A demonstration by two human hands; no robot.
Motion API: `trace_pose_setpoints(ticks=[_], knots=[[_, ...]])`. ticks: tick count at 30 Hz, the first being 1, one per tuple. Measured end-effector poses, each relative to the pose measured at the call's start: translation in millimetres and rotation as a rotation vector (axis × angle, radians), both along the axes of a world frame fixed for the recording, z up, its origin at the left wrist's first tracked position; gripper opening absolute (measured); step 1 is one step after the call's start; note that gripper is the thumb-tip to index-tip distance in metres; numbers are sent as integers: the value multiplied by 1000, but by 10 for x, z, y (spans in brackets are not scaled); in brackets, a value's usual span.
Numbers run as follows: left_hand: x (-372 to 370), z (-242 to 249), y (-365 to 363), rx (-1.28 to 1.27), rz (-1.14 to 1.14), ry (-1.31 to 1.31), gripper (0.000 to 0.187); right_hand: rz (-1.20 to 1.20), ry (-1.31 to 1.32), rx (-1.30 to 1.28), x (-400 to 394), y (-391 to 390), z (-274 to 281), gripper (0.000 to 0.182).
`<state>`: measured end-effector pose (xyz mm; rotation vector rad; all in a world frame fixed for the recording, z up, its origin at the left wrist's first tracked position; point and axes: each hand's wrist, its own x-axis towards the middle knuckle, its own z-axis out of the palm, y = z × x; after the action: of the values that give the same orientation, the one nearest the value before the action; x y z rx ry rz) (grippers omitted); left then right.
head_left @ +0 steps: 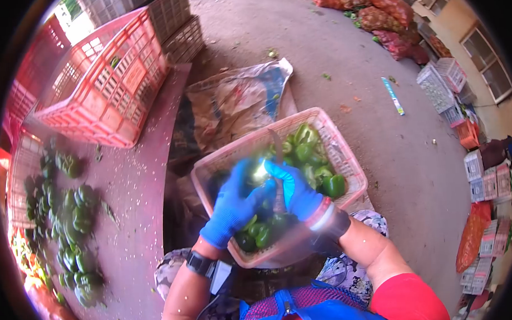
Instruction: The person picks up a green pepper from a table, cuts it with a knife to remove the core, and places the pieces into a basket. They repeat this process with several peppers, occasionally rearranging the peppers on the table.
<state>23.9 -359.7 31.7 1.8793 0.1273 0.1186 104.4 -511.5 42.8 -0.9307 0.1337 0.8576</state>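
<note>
Both hands wear blue gloves and work above a pink plastic crate (346, 148) that holds several green bell peppers (334, 185). My left hand (235, 197) is closed around a blurred, shiny green bell pepper (258, 170) over the crate's middle. Close beside it, my right hand (296, 187) has its thumb stretched towards that pepper and its fingers curled. A long, narrow, brownish strip, which looks like a knife (276, 143), runs through the right hand's grip. Motion blur hides its exact edges and part of the left fingers.
Loose green bell peppers (80, 211) lie in a heap on a reddish surface at left. Behind them stands a larger pink crate (109, 86). A crumpled sack (231, 104) lies beyond the working crate. Filled net sacks (386, 20) and stacked crates (439, 88) line the right side.
</note>
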Motion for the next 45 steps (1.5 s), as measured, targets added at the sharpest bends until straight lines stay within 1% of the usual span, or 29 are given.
trace_pose_setpoints(ticks=[1,2,3,5,7,9,10,12,13,17,20,22,23,24,25,26,27,28,30,31,32,33,34,37,38,40,41,42,45], knots=[[10,24,-30,-150,-55,70,61,21,46,17,-61,13,59,25],[-3,80,-57,-56,-62,-24,54,58,8,15,-47,-7,-9,25],[-24,90,-54,-22,-35,53,50,98,-31,15,-16,-32,-70,26],[-24,79,-15,-340,-48,124,44,155,-177,-116,36,-22,53,28],[-7,47,44,-455,-50,165,41,223,-250,-231,96,-17,169,30],[19,80,95,-447,-57,156,35,284,-571,-343,126,-65,221,30],[-31,306,84,-588,-41,205,37,226,-406,-210,64,-12,266,29],[-57,380,95,-340,-46,228,30,182,-502,-222,117,-33,-16,26],[-46,243,89,-330,-18,201,25,193,-360,-221,110,-32,-17,24],[-177,392,-4,-564,103,395,29,96,-814,-388,77,2,-28,22],[-197,248,61,-607,230,275,29,-72,-1603,-475,-34,150,225,22],[-448,506,437,-656,331,189,26,59,-1387,-543,-36,137,299,19],[-753,954,640,-520,447,207,25,129,-1272,-581,-7,75,273,18],[-1029,889,958,-195,581,147,25,270,-1210,-604,126,-18,25,15],[-1541,1210,1092,-326,569,30,26,393,-1282,-727,164,-85,-101,16],[-1989,1211,1343,159,711,249,26,514,-1352,-847,181,-130,-195,17],[-2523,1240,1452,484,740,332,28,634,-1420,-968,186,-161,-262,19],[-3051,1250,1486,631,729,548,31,734,-1459,-1031,192,-189,-330,20],[-3910,1325,1341,358,615,1087,37,946,-1526,-1160,141,-214,-450,23],[-4266,1328,1280,364,383,1332,43,978,-1457,-1159,101,-182,-447,23],[-4589,1302,1267,236,240,1416,50,1004,-1389,-1161,82,-146,-388,24],[-4432,1505,1202,172,356,1601,49,1024,-1329,-1166,80,-107,-306,24],[-4431,1419,1318,224,467,1435,47,1007,-1292,-1125,51,-64,-195,21],[-3914,1132,1935,410,738,895,37,719,-542,-719,46,85,-68,20],[-3683,915,2263,503,796,691,36,662,-443,-513,81,119,-49,26],[-2982,741,2796,885,863,396,46,537,-303,-429,176,129,-105,33],[-2607,687,3124,851,919,519,55,471,-232,-386,217,124,-144,37],[-2394,301,3550,1053,1012,208,62,469,-246,-416,246,113,-185,37],[-1623,407,3940,1029,949,461,64,451,-273,-507,282,58,-275,38]])
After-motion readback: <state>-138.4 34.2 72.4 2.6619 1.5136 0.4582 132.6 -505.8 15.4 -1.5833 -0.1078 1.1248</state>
